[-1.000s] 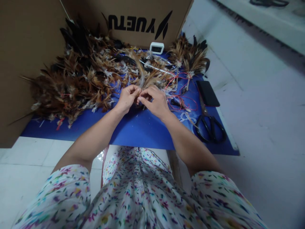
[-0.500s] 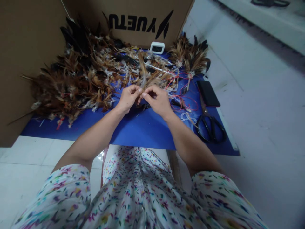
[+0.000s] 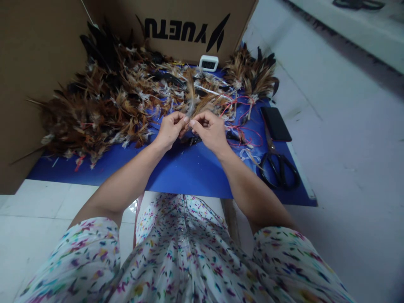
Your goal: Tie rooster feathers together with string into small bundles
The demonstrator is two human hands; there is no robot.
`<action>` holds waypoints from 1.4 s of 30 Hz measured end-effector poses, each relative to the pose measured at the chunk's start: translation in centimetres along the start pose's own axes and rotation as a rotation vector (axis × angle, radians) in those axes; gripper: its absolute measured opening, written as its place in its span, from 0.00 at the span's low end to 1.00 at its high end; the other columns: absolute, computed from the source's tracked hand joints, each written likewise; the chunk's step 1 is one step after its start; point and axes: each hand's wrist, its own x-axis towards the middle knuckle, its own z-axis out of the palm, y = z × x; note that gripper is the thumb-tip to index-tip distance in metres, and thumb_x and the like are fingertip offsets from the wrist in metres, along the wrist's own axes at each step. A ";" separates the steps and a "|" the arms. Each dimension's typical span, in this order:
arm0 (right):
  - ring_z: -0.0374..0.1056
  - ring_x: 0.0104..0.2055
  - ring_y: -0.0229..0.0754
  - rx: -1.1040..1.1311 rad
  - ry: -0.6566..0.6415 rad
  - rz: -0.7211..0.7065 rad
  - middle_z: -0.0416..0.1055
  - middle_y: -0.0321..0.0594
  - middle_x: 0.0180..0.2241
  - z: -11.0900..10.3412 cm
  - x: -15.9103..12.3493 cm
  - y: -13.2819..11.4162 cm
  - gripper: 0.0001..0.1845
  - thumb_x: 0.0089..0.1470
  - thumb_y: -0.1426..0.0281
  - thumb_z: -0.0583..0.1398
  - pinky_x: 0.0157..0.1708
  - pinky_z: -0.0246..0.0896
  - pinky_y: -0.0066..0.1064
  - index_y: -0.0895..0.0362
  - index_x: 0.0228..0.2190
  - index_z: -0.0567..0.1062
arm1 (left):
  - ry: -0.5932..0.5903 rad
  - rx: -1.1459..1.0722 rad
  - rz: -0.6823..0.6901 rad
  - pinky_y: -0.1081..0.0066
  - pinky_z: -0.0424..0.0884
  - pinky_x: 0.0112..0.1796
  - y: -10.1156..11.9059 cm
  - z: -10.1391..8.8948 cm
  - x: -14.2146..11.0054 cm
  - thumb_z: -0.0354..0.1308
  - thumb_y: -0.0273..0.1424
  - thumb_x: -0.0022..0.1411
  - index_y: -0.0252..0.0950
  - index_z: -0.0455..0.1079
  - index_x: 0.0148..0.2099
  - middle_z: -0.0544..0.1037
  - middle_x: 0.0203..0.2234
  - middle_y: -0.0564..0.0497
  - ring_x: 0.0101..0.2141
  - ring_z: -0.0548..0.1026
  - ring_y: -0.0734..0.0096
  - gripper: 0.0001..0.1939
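Observation:
Over the blue table top [image 3: 186,172], my left hand [image 3: 170,129] and my right hand [image 3: 208,131] meet fingertip to fingertip. Both pinch the quill ends of a small bunch of brown feathers [image 3: 196,101] that fans away from me. A big heap of brown and black feathers [image 3: 104,101] lies just left of my left hand. Red string [image 3: 243,134] lies tangled beside my right hand.
Black scissors [image 3: 277,168] lie at the table's right front, a black phone [image 3: 275,123] behind them. A tied feather bundle [image 3: 252,78] sits at the back right near a small white timer [image 3: 208,63]. Cardboard boxes [image 3: 186,25] wall the back and left.
My right hand has lifted slightly and its fingers have closed tighter against my left fingertips. The feather bunch has barely shifted.

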 end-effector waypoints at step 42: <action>0.73 0.33 0.41 -0.068 0.358 -0.174 0.75 0.37 0.31 -5.0 2.2 0.9 0.19 0.56 0.49 0.63 0.36 0.71 0.39 0.53 0.33 0.74 | -0.088 0.457 0.279 0.77 0.60 0.26 0.6 -0.7 -0.3 0.59 0.27 0.62 0.36 0.68 0.28 0.70 0.17 0.57 0.19 0.65 0.79 0.09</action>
